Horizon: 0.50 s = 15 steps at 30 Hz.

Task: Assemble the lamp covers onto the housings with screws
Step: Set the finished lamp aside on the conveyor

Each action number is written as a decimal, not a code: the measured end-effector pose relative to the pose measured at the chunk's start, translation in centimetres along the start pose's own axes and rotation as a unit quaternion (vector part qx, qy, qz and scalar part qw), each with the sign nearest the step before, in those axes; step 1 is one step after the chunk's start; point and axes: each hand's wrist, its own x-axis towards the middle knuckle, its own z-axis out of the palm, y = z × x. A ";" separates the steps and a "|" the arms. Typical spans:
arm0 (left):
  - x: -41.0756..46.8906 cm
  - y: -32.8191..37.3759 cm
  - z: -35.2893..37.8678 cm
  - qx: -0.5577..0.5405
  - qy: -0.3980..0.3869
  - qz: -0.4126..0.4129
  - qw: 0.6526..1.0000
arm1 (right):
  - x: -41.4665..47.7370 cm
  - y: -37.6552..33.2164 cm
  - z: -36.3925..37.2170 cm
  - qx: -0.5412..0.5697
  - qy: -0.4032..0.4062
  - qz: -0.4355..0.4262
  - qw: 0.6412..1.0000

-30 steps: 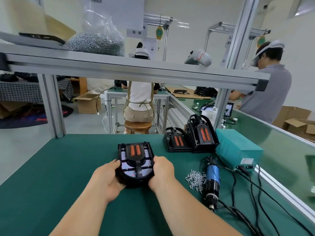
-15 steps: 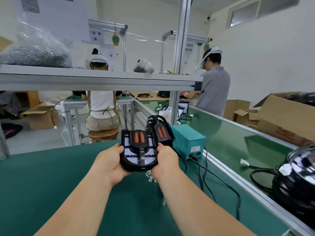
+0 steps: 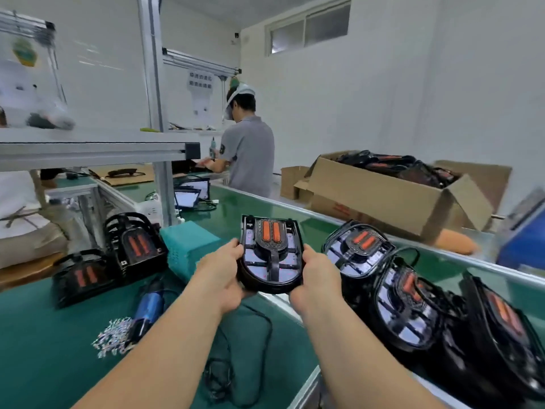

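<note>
One green table (image 3: pixel 44 335). One open cardboard box (image 3: pixel 383 202) far right, heaped with dark lamp parts. Row of three lamps (image 3: pixel 407 302) at right. Pair of lamps (image 3: pixel 135 246) at left, beside one teal box (image 3: pixel 188 249). One held lamp (image 3: pixel 269 255) in the air over table edge, clamped at its sides by left hand (image 3: pixel 219 273) and right hand (image 3: pixel 317 276). One blue screwdriver (image 3: pixel 149 305) lying on table, touching one screw pile (image 3: pixel 113 335).

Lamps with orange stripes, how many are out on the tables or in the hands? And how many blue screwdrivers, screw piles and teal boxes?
Lamps: 6, one of them held
Blue screwdriver: 1
Screw pile: 1
Teal box: 1
Total: 9
Lamps inside the cardboard carton are too jumbled to count.
</note>
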 end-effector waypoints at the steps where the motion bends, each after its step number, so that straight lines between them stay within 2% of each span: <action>1: 0.4 -0.1 1.5 0.009 -0.013 -0.003 1.000 | 0.4 -1.2 -0.8 0.018 0.011 -0.008 1.000; 6: 1.4 -0.9 8.9 0.044 -0.077 0.000 0.996 | -0.1 -7.2 -4.6 0.087 0.030 -0.077 0.993; 11: 1.7 -3.0 15.7 0.107 -0.174 -0.007 0.979 | -1.7 -11.7 -9.3 0.127 0.052 -0.154 0.979; 15: 2.0 -6.1 19.7 0.140 -0.220 -0.031 0.965 | -2.1 -12.6 -13.6 0.139 0.113 -0.200 0.963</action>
